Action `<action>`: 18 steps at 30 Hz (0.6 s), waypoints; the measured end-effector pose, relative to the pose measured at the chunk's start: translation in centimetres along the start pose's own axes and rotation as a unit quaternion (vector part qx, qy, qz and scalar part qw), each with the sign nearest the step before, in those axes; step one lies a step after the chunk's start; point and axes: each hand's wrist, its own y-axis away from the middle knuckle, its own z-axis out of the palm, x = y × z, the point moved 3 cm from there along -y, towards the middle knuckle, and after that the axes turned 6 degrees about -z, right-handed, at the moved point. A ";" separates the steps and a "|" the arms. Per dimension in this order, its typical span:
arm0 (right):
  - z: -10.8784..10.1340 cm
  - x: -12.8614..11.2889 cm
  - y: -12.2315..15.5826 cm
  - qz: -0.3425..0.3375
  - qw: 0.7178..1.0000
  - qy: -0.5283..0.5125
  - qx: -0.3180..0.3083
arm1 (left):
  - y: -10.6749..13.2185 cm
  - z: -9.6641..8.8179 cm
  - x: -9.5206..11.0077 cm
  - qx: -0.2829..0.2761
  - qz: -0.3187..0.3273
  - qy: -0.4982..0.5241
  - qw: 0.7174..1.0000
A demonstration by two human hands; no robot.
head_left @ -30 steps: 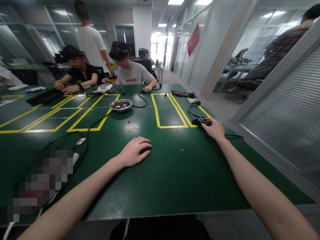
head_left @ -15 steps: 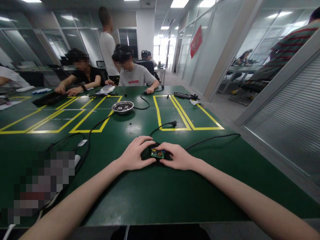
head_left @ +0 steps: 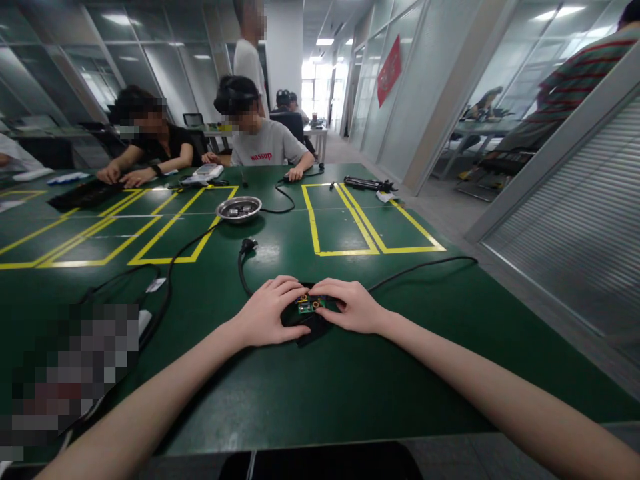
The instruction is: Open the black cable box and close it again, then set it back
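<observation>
A small green circuit board (head_left: 305, 309) with a ring-shaped copper coil sits between my hands, above the table. Under and around it is a black plastic casing (head_left: 311, 332), its lower part tilted toward me. My left hand (head_left: 270, 313) curves around the casing's left side, with fingertips at the board's upper left and thumb on the casing below. From the right, my right hand (head_left: 354, 308) grips the board between fingers on its upper edge and thumb at its right end. The fingers hide part of both. A black cable with a plug (head_left: 248, 246) runs out behind my left hand.
A metal bowl (head_left: 239, 209) holding small metal parts stands further back on the green table (head_left: 400, 393). Black cables (head_left: 425, 267) lie right and left. Yellow tape marks rectangles. A folded black tripod (head_left: 369, 184) lies at the back right. Co-workers sit across the table.
The plug has swung from right of my hands to the left. The casing and board have turned, and more of the casing's lower part shows. My right thumb has moved up to the board.
</observation>
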 end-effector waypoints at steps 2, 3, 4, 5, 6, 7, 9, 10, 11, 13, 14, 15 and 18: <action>-0.1 0.2 0.0 -0.002 1.000 0.005 0.009 | 0.0 0.0 -0.5 -0.001 0.002 0.014 1.000; -0.1 0.3 0.0 -0.003 1.000 0.004 0.008 | 0.1 0.0 -0.7 -0.004 0.006 0.022 1.000; -0.2 0.3 0.0 -0.005 1.000 0.001 0.006 | 0.1 0.0 -1.0 -0.008 0.010 0.032 0.999; -0.2 0.4 0.0 -0.009 1.000 -0.003 0.002 | 0.1 0.0 -1.2 -0.009 0.013 0.041 0.999; -0.2 0.4 0.0 -0.017 1.000 -0.006 -0.002 | 0.1 0.0 -1.5 -0.008 0.013 0.050 0.999; -0.2 0.4 0.0 -0.027 1.000 -0.007 -0.006 | 0.1 0.0 -1.6 -0.004 0.010 0.058 0.998; -0.1 0.3 0.1 -0.046 0.999 -0.003 -0.014 | 0.1 0.1 -1.9 0.006 0.003 0.065 0.998; 0.0 0.3 0.1 -0.051 0.999 0.000 -0.018 | 0.1 0.2 -1.9 0.010 0.001 0.065 0.998; 0.0 0.3 0.1 -0.052 0.998 0.004 -0.021 | 0.1 0.3 -1.9 0.012 -0.002 0.062 0.998; 0.1 0.4 0.1 -0.046 0.998 0.015 -0.032 | 0.1 0.5 -1.9 0.009 -0.009 0.054 0.998; 0.2 0.5 0.1 -0.040 0.998 0.023 -0.040 | 0.1 0.6 -1.9 0.005 -0.013 0.051 0.999; 0.2 0.5 0.1 -0.033 0.998 0.031 -0.048 | 0.1 0.7 -1.9 0.002 -0.018 0.048 0.999; 0.3 0.8 0.1 -0.001 0.997 0.044 -0.068 | 0.0 0.5 -1.7 0.008 -0.023 0.049 0.999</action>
